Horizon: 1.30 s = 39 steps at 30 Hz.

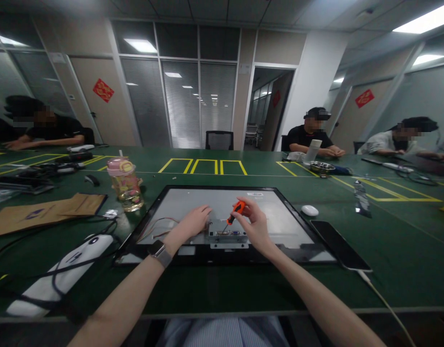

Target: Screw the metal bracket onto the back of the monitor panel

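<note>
An orange and black screwdriver [238,212] slants down in my right hand [256,222], its fingers closed around the handle. The screwdriver's tip meets a small metal bracket [229,245] with connector sockets along it. My left hand [195,221] lies at the bracket's left end, fingers stretched out; whether they press on the metal is hard to see. Beneath both hands is a flat display panel [287,217] with a black frame and a grey back. Thin coloured wires [160,222] run across the panel beside my left wrist.
A pink-lidded bottle [126,185], paper bag [44,212] and white power strip [62,274] with black cables stand left. To the right lie a white mouse-shaped case [309,210] and a cabled phone [339,243]. Several people sit across the green table [222,284].
</note>
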Each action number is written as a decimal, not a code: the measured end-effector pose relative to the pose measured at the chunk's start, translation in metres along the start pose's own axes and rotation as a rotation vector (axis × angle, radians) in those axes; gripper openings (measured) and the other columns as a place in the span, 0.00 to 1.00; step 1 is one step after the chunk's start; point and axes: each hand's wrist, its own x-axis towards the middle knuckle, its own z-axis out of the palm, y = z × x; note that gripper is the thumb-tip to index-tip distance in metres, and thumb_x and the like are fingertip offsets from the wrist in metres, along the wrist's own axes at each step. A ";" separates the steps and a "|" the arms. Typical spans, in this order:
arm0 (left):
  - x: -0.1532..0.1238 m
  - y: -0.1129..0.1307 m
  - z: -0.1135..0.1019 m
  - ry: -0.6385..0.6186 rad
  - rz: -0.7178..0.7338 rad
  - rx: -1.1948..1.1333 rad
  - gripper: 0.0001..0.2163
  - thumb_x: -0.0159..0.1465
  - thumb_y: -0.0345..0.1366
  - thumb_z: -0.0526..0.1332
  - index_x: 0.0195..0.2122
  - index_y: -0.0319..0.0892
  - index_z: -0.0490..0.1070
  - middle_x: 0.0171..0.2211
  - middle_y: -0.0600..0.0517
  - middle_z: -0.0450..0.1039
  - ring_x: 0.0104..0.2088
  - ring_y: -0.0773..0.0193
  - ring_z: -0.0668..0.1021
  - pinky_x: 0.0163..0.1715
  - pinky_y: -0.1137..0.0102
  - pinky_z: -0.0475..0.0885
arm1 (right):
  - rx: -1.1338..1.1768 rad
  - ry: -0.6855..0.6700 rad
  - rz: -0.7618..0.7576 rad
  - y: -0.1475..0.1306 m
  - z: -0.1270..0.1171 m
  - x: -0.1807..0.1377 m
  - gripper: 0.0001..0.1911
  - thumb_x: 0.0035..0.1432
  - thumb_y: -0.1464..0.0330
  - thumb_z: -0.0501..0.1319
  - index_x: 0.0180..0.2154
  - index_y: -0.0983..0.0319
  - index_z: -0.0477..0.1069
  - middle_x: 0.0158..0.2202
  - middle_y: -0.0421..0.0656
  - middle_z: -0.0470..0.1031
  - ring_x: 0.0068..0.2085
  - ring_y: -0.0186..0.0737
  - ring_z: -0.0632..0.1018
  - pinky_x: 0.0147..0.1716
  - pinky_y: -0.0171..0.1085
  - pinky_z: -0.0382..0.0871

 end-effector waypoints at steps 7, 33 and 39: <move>-0.003 0.005 -0.005 -0.016 0.011 0.032 0.19 0.69 0.30 0.47 0.60 0.35 0.62 0.62 0.38 0.61 0.62 0.54 0.66 0.60 0.60 0.61 | 0.037 -0.086 0.009 -0.003 0.001 0.000 0.18 0.59 0.65 0.63 0.51 0.55 0.66 0.40 0.44 0.76 0.39 0.41 0.80 0.43 0.44 0.76; -0.001 0.003 -0.004 -0.006 -0.002 0.006 0.20 0.68 0.30 0.47 0.60 0.36 0.62 0.62 0.39 0.61 0.61 0.54 0.66 0.60 0.61 0.62 | 0.620 -0.167 0.388 -0.015 -0.007 0.015 0.12 0.52 0.59 0.68 0.40 0.54 0.77 0.36 0.40 0.79 0.41 0.41 0.78 0.50 0.46 0.67; -0.001 0.005 -0.006 -0.025 -0.031 0.007 0.20 0.69 0.30 0.46 0.60 0.35 0.62 0.63 0.39 0.60 0.62 0.53 0.65 0.61 0.59 0.61 | 0.548 -0.171 0.283 -0.019 -0.005 0.015 0.12 0.58 0.58 0.63 0.41 0.55 0.76 0.42 0.43 0.78 0.47 0.43 0.76 0.54 0.46 0.64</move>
